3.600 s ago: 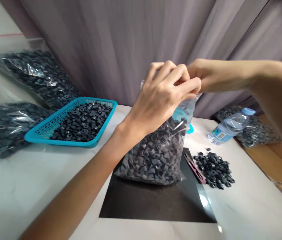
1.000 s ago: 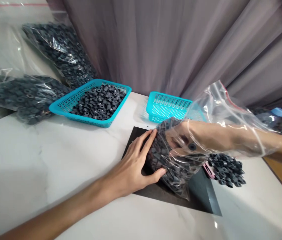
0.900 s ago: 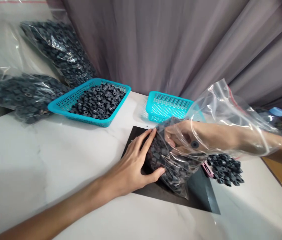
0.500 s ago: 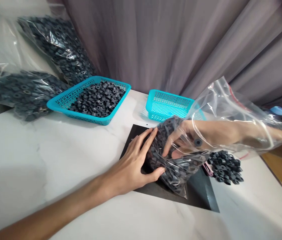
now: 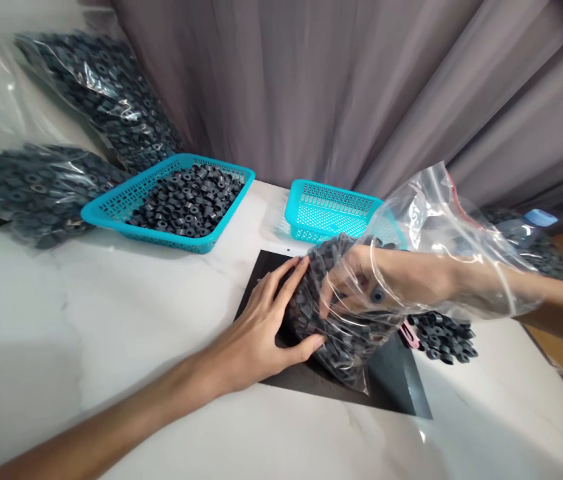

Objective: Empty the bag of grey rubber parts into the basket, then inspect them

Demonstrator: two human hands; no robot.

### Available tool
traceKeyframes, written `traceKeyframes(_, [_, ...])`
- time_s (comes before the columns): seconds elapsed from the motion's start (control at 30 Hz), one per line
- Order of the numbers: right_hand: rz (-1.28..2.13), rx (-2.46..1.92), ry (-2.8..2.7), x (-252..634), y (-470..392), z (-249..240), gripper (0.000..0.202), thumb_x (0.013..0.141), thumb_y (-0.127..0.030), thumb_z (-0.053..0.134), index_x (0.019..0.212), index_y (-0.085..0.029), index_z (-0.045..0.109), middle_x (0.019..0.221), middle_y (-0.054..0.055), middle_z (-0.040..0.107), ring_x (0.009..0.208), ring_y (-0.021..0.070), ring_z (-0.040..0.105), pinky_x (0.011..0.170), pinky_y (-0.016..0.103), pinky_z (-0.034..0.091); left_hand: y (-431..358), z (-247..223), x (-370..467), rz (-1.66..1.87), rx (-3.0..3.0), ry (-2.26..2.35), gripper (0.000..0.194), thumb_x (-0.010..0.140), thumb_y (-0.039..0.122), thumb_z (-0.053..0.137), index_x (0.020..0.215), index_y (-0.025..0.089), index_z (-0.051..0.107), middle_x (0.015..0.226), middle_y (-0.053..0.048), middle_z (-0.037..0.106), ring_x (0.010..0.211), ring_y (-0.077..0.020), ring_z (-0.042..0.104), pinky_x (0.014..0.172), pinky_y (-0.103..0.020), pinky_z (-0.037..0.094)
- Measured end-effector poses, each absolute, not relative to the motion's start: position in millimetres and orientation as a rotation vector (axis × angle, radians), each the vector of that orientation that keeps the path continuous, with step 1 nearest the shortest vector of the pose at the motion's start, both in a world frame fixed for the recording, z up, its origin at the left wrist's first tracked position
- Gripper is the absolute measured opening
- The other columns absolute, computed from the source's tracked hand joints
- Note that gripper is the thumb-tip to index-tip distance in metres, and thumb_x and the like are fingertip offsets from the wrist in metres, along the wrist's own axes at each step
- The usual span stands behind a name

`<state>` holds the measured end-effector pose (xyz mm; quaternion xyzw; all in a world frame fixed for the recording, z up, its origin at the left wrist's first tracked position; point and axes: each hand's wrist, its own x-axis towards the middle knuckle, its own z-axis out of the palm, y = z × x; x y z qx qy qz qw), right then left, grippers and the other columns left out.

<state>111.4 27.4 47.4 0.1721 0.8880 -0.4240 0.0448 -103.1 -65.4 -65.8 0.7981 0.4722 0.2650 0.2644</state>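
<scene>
A clear zip bag (image 5: 346,353) of small dark ring-shaped parts lies on a black sheet (image 5: 396,380). My left hand (image 5: 261,327) rests against the bag's left side, thumb and fingers spread around it. Through the bag's mouth on the right reaches my right hand (image 5: 351,280); its fingers are bent down into the dark parts, and their tips are partly hidden among them. One loose ring (image 5: 377,293) shows by this hand's palm, inside the bag. Right of the bag lies a pile of the same parts (image 5: 444,337), beside a pink item (image 5: 410,335).
A blue basket (image 5: 171,239) of dark parts stands at the left, with large filled bags (image 5: 106,93) behind it. A smaller blue basket (image 5: 331,217) sits behind the bag. A bottle with a blue cap (image 5: 541,218) is at the right, near a grey curtain (image 5: 311,87).
The whole view has shifted slightly, bringing more of the bottle into sight. My right hand has turned a little within the bag; my left hand keeps its place against it.
</scene>
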Motion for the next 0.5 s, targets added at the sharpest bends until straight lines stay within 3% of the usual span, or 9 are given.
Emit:
traceKeyframes(0.13, [-1.267, 0.481, 2.713, 113.9, 29.3, 40.2, 0.024, 0.093, -0.013, 0.065, 0.114, -0.016, 0.076, 0.106, 0.007, 0.078, 0.096, 0.0179, 0.073, 0.082, 0.024, 0.056, -65.5, -66.6, -103.4, 0.741, 2.157, 1.266, 0.096, 0.092, 0.053, 0.063, 0.163, 0.041, 0.000, 0.170, -0.004, 0.013, 0.157, -0.0334, 0.017, 0.128, -0.057, 0.023])
traceKeyframes(0.3, [-1.249, 0.618, 2.693, 113.8, 25.2, 33.3, 0.018, 0.092, -0.028, 0.072, 0.107, -0.021, 0.079, 0.097, 0.004, 0.079, 0.084, 0.0176, 0.073, 0.071, 0.023, 0.056, -66.4, -68.2, -104.0, 0.758, 2.184, 1.265, 0.097, 0.091, 0.050, 0.065, 0.163, 0.041, 0.000, 0.171, -0.004, 0.013, 0.156, -0.0355, 0.018, 0.127, -0.059, 0.023])
traceKeyframes(0.5, [-1.376, 0.712, 2.743, 119.2, 22.9, 50.2, 0.024, 0.091, -0.035, 0.073, 0.097, -0.013, 0.081, 0.075, 0.003, 0.073, 0.066, 0.0130, 0.063, 0.064, 0.023, 0.053, -64.5, -66.1, -104.6, 0.757, 2.166, 1.263, 0.096, 0.092, 0.047, 0.065, 0.163, 0.040, 0.001, 0.169, -0.004, 0.014, 0.156, -0.0334, 0.018, 0.127, -0.057, 0.023])
